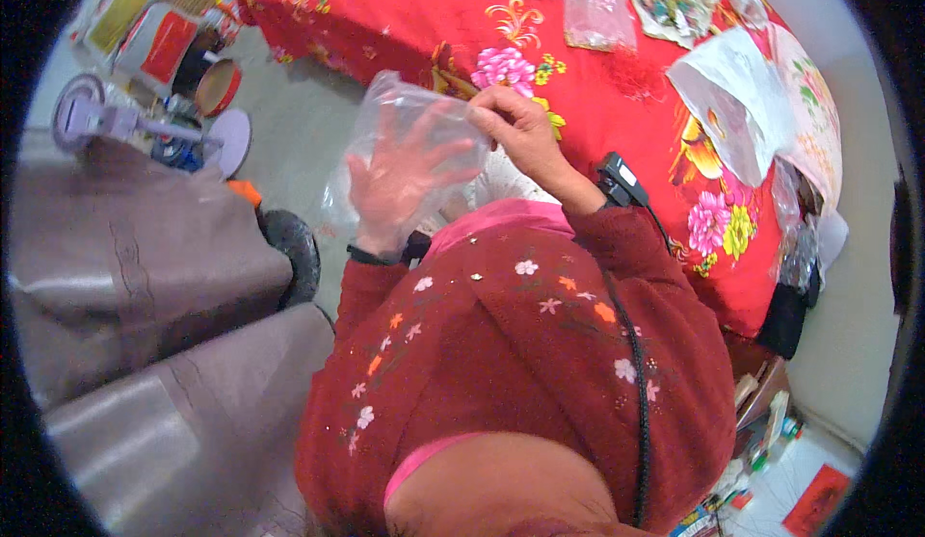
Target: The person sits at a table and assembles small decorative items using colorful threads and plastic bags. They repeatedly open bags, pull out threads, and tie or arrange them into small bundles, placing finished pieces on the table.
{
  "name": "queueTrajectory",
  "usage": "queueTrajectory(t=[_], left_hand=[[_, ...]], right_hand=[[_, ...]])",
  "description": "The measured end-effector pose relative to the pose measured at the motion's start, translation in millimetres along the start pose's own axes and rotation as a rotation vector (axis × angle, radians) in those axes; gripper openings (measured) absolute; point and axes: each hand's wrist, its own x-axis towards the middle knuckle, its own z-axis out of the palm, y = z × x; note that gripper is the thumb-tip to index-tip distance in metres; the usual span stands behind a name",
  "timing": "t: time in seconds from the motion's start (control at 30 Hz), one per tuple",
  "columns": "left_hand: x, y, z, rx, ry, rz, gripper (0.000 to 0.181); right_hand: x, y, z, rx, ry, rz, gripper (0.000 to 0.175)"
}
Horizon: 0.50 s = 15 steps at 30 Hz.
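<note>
A clear plastic bag (pixel 372 114) is spread out in front of my body, over the gap between the bed and the grey floor. Inside it, seen through the film, my left hand (pixel 401 183) has its fingers fanned wide apart. My right hand (pixel 522 134) pinches the bag's upper right edge between thumb and fingers. A dark strap circles each wrist, and a small black device (pixel 621 176) sits on the right one. Behind my right hand lies the red flowered bedspread (pixel 621 118).
On the bed lie a pink-tinted plastic bag (pixel 598 6), a bag of scraps (pixel 672 6), red threads (pixel 636 75) and a white bag (pixel 737 96). Grey-brown covered seating (pixel 144 248), a black round stool (pixel 293 248) and a lilac stand (pixel 173 129) are at left.
</note>
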Motion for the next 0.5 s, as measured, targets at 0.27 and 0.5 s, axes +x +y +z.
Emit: queueTrajectory(t=[0.27,0.5], left_hand=[[-15,22,-21,-0.102,-0.028,-0.038,0.067],[-24,14,-43,0.205,0.162,-0.093,0.047]], right_hand=[[-13,-80,-15,-0.162,-0.093,-0.689,0.004],[-5,-98,-35,-0.374,0.011,-0.695,0.006]])
